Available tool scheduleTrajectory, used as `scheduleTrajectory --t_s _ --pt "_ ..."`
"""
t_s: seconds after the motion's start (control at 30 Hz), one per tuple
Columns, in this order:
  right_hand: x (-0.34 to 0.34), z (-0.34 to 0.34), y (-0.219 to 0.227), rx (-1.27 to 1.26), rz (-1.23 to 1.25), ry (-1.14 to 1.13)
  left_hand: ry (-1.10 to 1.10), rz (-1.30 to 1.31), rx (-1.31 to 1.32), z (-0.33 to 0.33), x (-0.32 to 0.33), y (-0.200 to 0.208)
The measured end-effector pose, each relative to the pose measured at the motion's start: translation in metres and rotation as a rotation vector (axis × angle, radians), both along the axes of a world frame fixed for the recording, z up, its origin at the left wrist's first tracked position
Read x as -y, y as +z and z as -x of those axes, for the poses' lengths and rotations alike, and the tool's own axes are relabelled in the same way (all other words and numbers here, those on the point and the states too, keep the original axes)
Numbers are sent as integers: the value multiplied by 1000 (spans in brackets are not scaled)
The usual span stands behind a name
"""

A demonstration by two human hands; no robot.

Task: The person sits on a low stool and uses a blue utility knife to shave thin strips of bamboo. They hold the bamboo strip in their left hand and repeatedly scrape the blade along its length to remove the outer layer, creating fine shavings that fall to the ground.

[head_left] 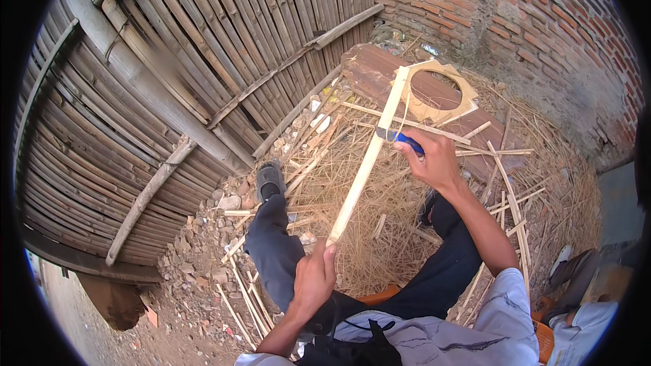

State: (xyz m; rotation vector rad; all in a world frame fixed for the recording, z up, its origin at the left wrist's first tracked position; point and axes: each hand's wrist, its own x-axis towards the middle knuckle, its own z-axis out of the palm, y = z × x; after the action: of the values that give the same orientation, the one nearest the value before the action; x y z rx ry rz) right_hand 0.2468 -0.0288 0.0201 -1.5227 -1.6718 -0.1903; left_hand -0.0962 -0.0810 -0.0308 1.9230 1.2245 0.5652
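A long pale bamboo strip [363, 179] slants up and away in front of me, its near end gripped in my left hand [314, 274]. My right hand [434, 159] is closed round the blue handle of a knife [411, 143]. The blade lies across the strip around its middle. A thin shaving [405, 107] curls up beside the strip just beyond the blade. The strip's far end overlaps a tan sheet [468, 105] that has jagged edges and a large round hole. Under that sheet is a reddish-brown board [369, 71].
Loose straw-like shavings [380, 257] cover the ground between my legs. Cut bamboo strips [519, 224] lie to the right, others at lower left. A bamboo slat wall [224, 34] stands at left, a brick wall [536, 34] at far right. Another person [583, 318] is at lower right.
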Motion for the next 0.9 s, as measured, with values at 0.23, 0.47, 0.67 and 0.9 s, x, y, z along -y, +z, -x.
scheduleTrajectory --t_s 0.23,0.47,0.67,0.9 --pt "-32 -39 10 -61 110 -190 -17 81 -42 31 8 2" --pt "-39 -38 -1 -44 189 -201 -23 116 -49 52 8 6" --pt "-40 -142 -6 -231 207 -551 -23 248 -93 86 23 12" --pt "-18 -101 -25 -44 633 -395 263 99 -72 83 1 19"
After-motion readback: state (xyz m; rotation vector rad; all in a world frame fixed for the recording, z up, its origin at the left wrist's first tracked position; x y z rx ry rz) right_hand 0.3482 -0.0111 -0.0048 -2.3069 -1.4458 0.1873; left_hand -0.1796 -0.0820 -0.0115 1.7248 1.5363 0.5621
